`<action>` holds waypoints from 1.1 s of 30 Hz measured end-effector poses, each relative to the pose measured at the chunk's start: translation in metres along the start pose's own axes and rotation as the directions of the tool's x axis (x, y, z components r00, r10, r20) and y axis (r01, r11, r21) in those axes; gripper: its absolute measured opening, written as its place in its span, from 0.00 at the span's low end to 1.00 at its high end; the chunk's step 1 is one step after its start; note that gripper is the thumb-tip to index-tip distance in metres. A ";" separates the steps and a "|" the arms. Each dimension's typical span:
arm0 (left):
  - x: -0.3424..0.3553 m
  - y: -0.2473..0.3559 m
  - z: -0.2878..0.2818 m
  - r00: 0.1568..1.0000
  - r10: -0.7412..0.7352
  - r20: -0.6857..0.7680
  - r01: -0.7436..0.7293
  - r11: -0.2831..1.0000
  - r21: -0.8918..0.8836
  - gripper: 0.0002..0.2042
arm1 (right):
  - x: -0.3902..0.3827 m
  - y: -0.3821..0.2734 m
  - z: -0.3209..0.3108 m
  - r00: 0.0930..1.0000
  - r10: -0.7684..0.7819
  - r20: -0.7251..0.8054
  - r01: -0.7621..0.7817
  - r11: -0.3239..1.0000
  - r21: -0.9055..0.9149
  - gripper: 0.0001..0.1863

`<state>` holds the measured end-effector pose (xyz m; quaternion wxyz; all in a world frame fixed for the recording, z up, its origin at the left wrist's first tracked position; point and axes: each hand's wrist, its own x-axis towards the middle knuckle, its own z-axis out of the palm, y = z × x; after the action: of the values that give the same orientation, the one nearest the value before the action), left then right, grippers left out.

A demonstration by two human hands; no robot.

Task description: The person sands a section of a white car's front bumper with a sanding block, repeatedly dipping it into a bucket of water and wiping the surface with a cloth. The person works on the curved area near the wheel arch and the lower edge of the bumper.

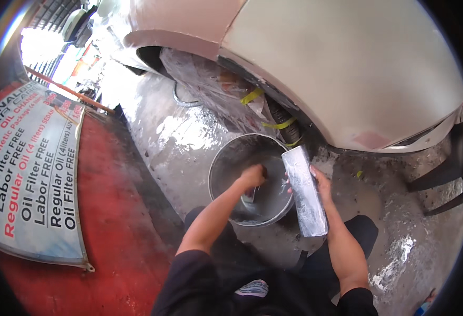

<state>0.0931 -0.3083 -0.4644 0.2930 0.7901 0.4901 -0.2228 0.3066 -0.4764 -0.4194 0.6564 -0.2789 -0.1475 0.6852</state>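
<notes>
My left hand reaches down into a round grey bucket, its fingers curled. What they hold, if anything, is hidden. Just below that wrist, a small pale thing shows inside the bucket; I cannot tell its kind. My right hand grips a long sanding block by its side, beside the bucket's right rim. The block is rectangular, and its upward face is grey-white, wet and smeared.
A car body with pinkish and pale patches stands ahead. Plastic sheeting and yellow strips hang in its wheel opening. A printed banner lies over a red surface at left. Dark legs stand at right on wet floor.
</notes>
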 end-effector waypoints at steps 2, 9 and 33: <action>0.045 -0.037 0.054 0.995 0.099 0.014 -0.098 0.995 -0.032 0.16 | 0.002 0.001 0.000 1.000 -0.018 0.021 0.019 0.998 -0.064 0.25; 0.035 -0.107 0.087 0.975 0.127 0.184 -0.146 0.985 0.090 0.18 | 0.013 0.026 0.013 0.997 0.029 0.074 -0.029 1.000 -0.003 0.25; -0.256 0.230 -0.280 0.975 -0.163 -0.148 -0.172 -0.150 -0.974 0.27 | -0.203 -0.106 0.211 0.789 0.198 -0.581 -0.028 0.957 0.288 0.30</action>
<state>0.2120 -0.3624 -0.0396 0.7340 0.3119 0.5133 0.3170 0.2688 -0.6313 -0.1521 0.6575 -0.4011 0.1793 0.6121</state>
